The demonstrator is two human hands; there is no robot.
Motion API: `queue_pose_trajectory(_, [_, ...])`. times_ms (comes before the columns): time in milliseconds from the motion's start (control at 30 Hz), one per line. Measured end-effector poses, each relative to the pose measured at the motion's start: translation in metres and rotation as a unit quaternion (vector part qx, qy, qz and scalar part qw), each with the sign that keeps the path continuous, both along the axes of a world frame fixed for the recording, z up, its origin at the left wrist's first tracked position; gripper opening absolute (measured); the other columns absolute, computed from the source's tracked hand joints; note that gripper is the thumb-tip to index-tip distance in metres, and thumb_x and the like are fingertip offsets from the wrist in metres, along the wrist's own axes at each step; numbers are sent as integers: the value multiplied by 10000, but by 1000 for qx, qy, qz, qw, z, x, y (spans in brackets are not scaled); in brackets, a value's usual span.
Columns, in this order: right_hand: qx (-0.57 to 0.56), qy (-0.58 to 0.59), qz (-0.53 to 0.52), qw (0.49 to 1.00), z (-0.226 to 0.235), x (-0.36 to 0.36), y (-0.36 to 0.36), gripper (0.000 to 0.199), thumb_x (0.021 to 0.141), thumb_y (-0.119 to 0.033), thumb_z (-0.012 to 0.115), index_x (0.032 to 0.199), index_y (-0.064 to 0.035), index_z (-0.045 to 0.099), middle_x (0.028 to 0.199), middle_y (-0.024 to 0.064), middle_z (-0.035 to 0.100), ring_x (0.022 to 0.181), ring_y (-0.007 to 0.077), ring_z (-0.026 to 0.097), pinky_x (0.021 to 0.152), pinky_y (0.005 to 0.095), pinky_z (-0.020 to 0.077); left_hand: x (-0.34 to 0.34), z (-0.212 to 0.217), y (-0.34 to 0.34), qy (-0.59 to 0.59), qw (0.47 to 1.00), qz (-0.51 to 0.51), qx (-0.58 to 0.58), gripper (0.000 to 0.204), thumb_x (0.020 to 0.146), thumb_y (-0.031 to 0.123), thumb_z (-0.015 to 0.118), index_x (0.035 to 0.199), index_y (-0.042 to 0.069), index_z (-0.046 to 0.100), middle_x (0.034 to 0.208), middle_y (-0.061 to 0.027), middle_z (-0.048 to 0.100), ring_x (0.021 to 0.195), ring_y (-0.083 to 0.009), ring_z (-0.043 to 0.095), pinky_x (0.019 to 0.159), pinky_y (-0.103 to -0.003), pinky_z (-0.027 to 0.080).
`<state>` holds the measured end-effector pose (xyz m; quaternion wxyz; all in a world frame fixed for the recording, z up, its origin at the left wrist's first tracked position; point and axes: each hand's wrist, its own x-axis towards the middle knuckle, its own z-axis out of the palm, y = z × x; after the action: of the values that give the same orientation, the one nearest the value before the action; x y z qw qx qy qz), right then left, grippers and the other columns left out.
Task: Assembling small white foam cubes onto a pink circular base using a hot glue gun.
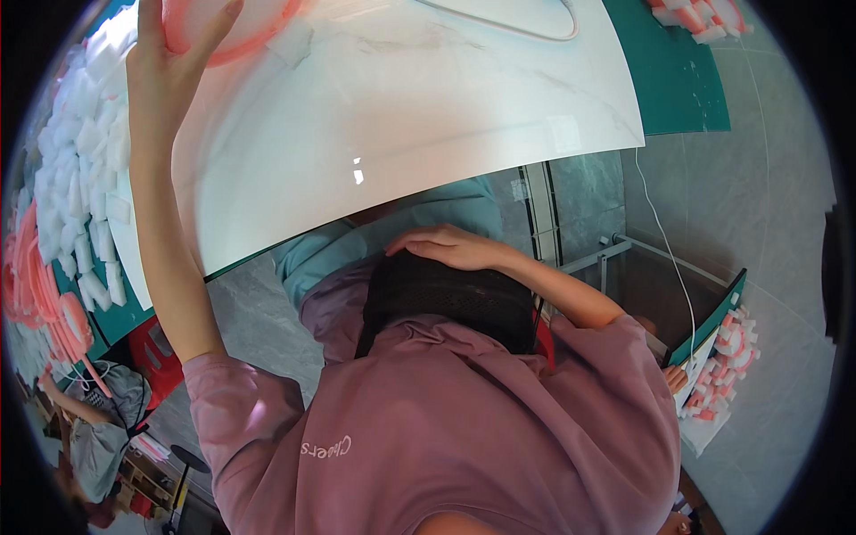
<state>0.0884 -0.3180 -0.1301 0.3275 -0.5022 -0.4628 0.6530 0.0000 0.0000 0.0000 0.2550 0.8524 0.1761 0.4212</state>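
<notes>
At the upper left, my left hand point(174, 45) reaches across the white glossy tabletop point(401, 107). Its thumb lies over a round white piece with a pink rim point(236, 58), while the fingers go along the rim's outer left side. The top edge of the picture cuts off the fingertips and part of that piece. A small translucent scrap point(292, 45) lies beside it. My right hand point(450, 245) rests with fingers stretched out, palm down, on a black mesh-like bag point(446, 299) across my lap; it holds nothing.
A heap of white foam-like blocks point(80, 169) and pink strips point(40, 276) covers the left side. A white cable loop point(535, 36) lies at the far edge. Pink-and-white pieces point(700, 18) sit at far right; more point(731, 348) fill a stand. Another person point(98, 437) is at lower left.
</notes>
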Motion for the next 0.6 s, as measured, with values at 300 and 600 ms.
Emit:
queue_pose_trajectory(300, [-103,-13,-56,993,-10,12,-21,471,924,-377,301,1169,-23,492,1215,127,482,1153,233,420,980,311,288,-18,-19,30,29,998,-47,-12,703,707,-15,607,1320,77,277,1246,-155,431,1168,-231,399,975,-344,330])
queue_pose_trajectory(600, [-122,-4,-54,991,37,16,-12,515,920,-420,288,1214,-32,456,1238,138,451,1180,251,387,990,322,277,-2,-23,31,4,1000,-8,-12,705,705,-6,613,1322,71,281,1248,-152,432,1170,-230,396,974,-342,325])
